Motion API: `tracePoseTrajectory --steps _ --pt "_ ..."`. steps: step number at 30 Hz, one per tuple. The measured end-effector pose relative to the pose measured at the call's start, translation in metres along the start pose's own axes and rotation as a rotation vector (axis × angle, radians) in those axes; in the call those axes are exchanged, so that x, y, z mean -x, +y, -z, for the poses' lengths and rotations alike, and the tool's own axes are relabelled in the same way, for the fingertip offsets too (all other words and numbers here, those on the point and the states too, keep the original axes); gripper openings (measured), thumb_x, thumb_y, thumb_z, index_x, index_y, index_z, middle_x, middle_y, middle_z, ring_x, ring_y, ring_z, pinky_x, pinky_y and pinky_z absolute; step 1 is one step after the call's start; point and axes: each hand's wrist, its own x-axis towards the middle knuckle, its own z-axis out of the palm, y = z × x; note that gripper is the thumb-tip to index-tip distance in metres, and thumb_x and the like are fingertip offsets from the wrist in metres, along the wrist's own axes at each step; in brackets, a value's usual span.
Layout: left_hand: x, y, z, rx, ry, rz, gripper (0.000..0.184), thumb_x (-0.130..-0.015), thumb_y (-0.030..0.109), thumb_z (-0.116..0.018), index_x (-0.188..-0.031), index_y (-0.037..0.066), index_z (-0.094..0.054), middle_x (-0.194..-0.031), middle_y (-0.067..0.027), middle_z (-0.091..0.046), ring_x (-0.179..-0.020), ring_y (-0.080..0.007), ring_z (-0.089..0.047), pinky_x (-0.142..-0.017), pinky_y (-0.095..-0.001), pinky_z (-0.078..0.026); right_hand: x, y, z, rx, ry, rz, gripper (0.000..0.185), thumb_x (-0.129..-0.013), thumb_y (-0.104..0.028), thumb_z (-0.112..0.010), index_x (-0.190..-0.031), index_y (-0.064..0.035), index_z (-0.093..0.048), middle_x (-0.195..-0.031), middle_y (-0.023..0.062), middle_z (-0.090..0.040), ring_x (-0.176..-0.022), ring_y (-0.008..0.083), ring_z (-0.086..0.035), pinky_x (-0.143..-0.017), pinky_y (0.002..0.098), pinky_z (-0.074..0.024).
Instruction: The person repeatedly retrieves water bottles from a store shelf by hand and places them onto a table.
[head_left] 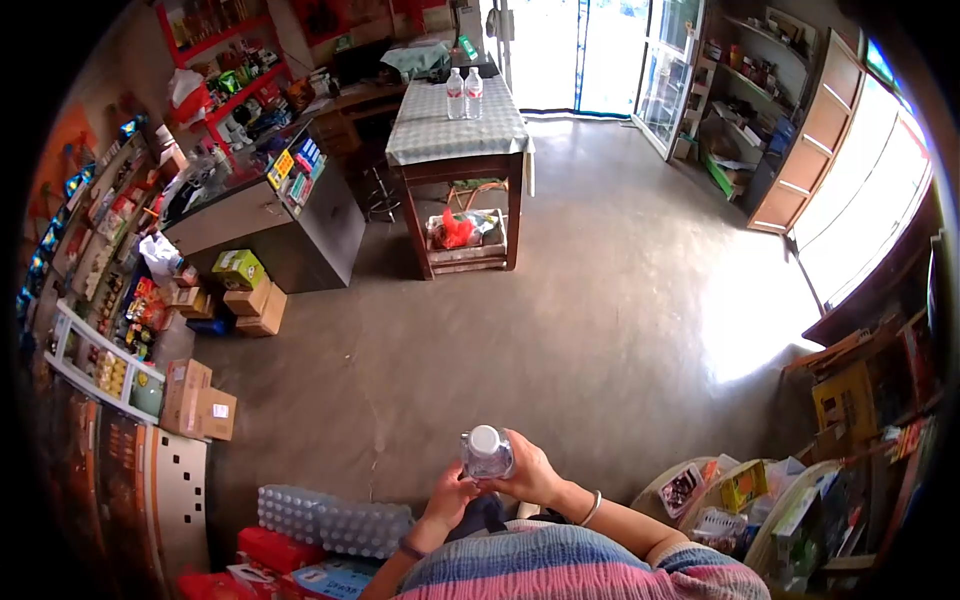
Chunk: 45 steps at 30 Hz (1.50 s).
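A clear bottle with a white cap (485,440) is held upright in front of my body, at the bottom centre. My right hand (531,470) wraps round its right side, a pale bangle on the wrist. Low on the bottle's left side, my left hand (455,492) touches it with bent fingers; a dark band circles that wrist. Two clear bottles (465,93) with red and white labels stand on the checked tablecloth (430,135) of the table ahead.
A grey counter (320,215) and stacked cartons (262,305) stand at the left. Shrink-wrapped packs (335,520) lie at my lower left. Round baskets of packets (680,490) are at my lower right. A crate (467,262) sits under the table.
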Motion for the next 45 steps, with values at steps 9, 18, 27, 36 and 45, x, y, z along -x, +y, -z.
tracePoseTrajectory --steps 9,18,27,36,45 --pt "-0.214 0.119 0.023 -0.742 0.094 -0.575 0.058 -0.066 0.028 -0.082 -0.113 0.006 -0.055 -0.103 -0.0092 -0.063 -0.098 -0.0232 -0.062 -0.083 -0.0339 -0.048 -0.221 0.037 0.034 0.106 0.027 0.029 0.076 -0.062 -0.024 -0.085 -0.124 -0.0052 -0.046 -0.118 0.0161 -0.056 -0.109 0.0344 -0.055 -0.093 0.0397 -0.0455" --pt "-0.387 0.281 0.043 -0.942 0.157 -0.588 0.058 -0.065 0.038 -0.080 -0.110 0.008 -0.058 -0.102 -0.0118 -0.065 -0.097 -0.0289 -0.063 -0.081 -0.0375 -0.049 -0.441 0.058 0.089 0.088 0.100 0.122 0.085 -0.060 -0.023 -0.085 -0.130 -0.0017 -0.041 -0.122 0.0178 -0.053 -0.114 0.0341 -0.052 -0.096 0.0393 -0.0436" --pt "-0.572 0.363 0.056 -0.802 0.152 -0.565 0.053 -0.068 0.021 -0.082 -0.111 0.005 -0.055 -0.102 -0.0085 -0.063 -0.093 -0.0207 -0.062 -0.077 -0.0339 -0.049 -0.624 0.140 0.165 -0.025 0.004 0.358 0.089 -0.069 -0.022 -0.080 -0.138 0.0017 -0.029 -0.131 0.0211 -0.045 -0.120 0.0372 -0.045 -0.100 0.0411 -0.0388" --pt "-0.767 0.454 0.064 -0.711 0.232 -0.605 0.066 -0.065 0.016 -0.083 -0.122 0.002 -0.050 -0.114 -0.0090 -0.060 -0.102 -0.0194 -0.059 -0.087 -0.0336 -0.048 -0.815 0.179 0.273 -0.032 -0.055 0.389 0.083 -0.073 -0.021 -0.075 -0.138 0.0021 -0.030 -0.128 0.0227 -0.044 -0.118 0.0375 -0.045 -0.099 0.0410 -0.0396" --pt "-0.871 0.552 0.081 -0.767 0.395 -0.449 0.058 -0.059 -0.004 -0.082 -0.111 0.000 -0.056 -0.103 -0.0068 -0.061 -0.092 -0.0184 -0.061 -0.079 -0.0316 -0.052 -0.925 0.218 0.276 0.004 0.005 0.329 0.068 -0.081 -0.014 -0.068 -0.138 -0.0026 -0.032 -0.131 0.0193 -0.042 -0.109 0.0341 -0.053 -0.091 0.0385 -0.0474"
